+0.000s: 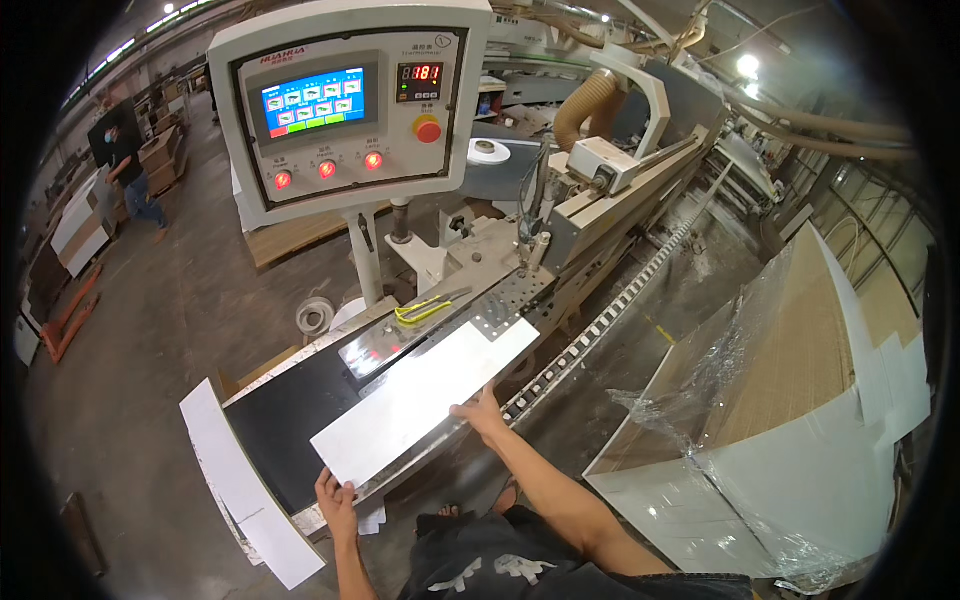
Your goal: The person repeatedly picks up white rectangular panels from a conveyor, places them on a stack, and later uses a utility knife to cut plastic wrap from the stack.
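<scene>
The fingers [325, 483] of the left hand [338, 510] touch the near end of a white board [425, 405], index finger and thumb set apart around its near corner. Those of the right hand [484, 415] meet the long edge on the person's side, thumb and index finger parted there too. From here I cannot tell whether either hand pinches the board or only steadies it, since the undersides are hidden.

The board lies with its broad face up on the dark tabletop [275, 435], over the side nearer the person. Its long axis slants from near left to far right, roughly along the tabletop's length, with one short end toward the left hand and the other pointing at the machine [610, 185], over the edge of a plate dotted with holes [510, 300].

Beyond the board lies a yellow tool [423, 311]. Above stands the control panel [350, 110], its screen [315, 100] lit and three buttons glowing red. A white strip [245, 485] lies across the tabletop's left end. To the right, a stack of panels [750, 420] is partly draped in clear film. Off to the left, I see another person [128, 170] in a dark top.
</scene>
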Demonstrator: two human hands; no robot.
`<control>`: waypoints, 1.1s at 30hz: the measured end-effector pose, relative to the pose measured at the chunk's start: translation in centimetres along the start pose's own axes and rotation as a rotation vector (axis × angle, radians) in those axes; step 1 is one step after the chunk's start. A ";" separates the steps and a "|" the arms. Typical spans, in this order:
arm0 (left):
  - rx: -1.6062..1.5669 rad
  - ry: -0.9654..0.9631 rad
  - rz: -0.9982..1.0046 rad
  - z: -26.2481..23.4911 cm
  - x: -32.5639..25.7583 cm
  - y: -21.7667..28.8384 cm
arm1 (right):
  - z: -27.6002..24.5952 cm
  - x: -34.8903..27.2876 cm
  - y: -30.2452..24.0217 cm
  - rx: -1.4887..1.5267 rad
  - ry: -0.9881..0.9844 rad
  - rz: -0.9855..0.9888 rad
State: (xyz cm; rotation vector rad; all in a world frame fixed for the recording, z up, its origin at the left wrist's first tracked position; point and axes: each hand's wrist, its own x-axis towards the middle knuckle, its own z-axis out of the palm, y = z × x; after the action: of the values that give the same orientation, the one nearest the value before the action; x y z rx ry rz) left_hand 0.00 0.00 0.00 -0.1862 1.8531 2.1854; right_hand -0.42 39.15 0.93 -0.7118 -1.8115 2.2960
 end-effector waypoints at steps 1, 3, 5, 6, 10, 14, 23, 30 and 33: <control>-0.011 -0.028 0.029 2.0 -0.4 0.5 | -1.8 0.2 0.7 -0.173 0.071 -0.046; 0.179 -0.018 0.112 -1.0 0.9 6.1 | 3.6 1.9 3.4 -0.385 0.128 -0.065; 0.258 -0.009 0.134 2.1 1.8 5.0 | 2.5 2.5 -2.6 -0.785 0.194 -0.069; 0.279 0.005 0.131 2.9 1.6 4.6 | 1.6 2.1 -3.1 -0.851 0.225 -0.100; 0.391 0.109 0.137 4.0 3.0 4.1 | 0.6 2.7 -5.0 -1.025 0.256 -0.177; 0.613 0.196 0.092 5.6 3.2 4.7 | -1.3 3.8 -5.1 -0.987 0.188 -0.207; 0.928 0.191 0.391 14.6 4.6 4.6 | -9.4 7.9 -8.7 -0.871 0.161 -0.237; 1.120 0.162 0.581 20.7 8.3 3.1 | -15.7 12.6 -10.6 -0.946 0.205 -0.254; 1.181 0.172 0.586 24.5 8.8 2.9 | -18.5 13.9 -11.4 -0.870 0.266 -0.250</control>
State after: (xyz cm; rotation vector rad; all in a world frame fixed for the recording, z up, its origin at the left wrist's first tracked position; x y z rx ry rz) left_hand -7.41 24.67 4.65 0.4651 3.2066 0.9322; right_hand -6.67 63.86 4.68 -0.7647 -2.5417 1.1288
